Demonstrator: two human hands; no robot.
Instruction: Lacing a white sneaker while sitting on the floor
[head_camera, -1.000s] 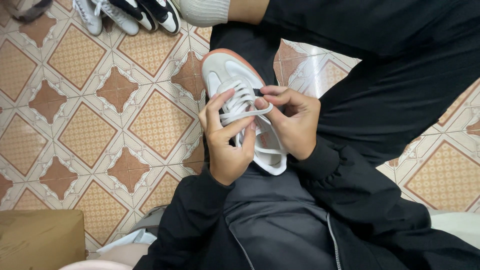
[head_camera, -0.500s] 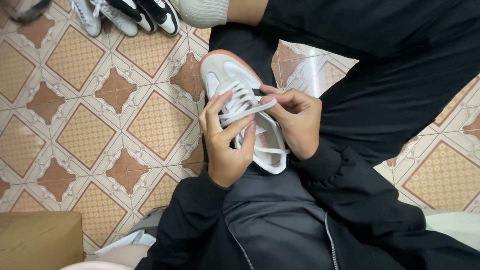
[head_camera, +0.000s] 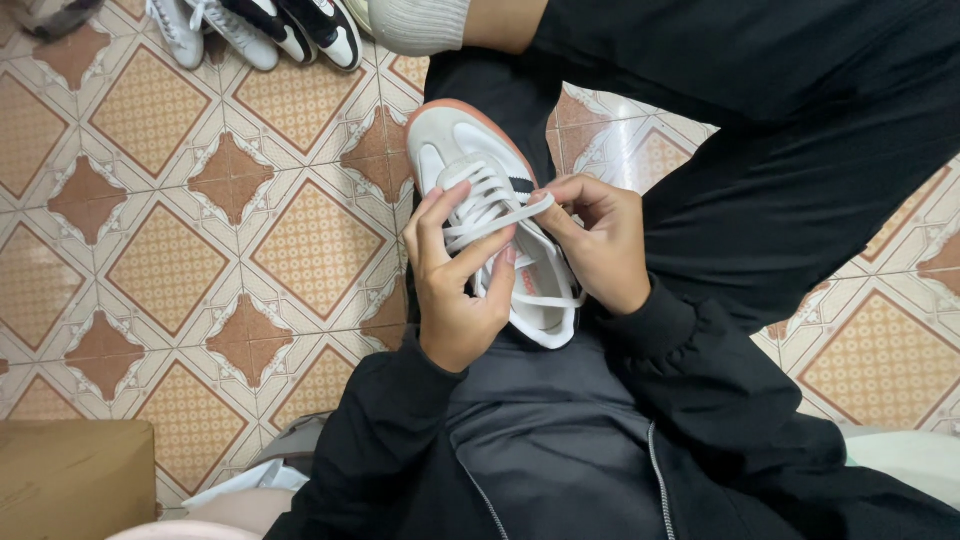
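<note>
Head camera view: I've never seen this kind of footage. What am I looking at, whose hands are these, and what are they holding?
This picture comes from a camera worn on a person's head, looking down at their lap. No machine here: just two bare hands in black sleeves. The left hand grips a white sneaker with a pink-orange sole, resting on the lap. The right hand pinches a white shoelace stretched across the shoe. Below is a patterned tile floor. More sneakers lie at the top left, a cardboard box at the bottom left.
</note>
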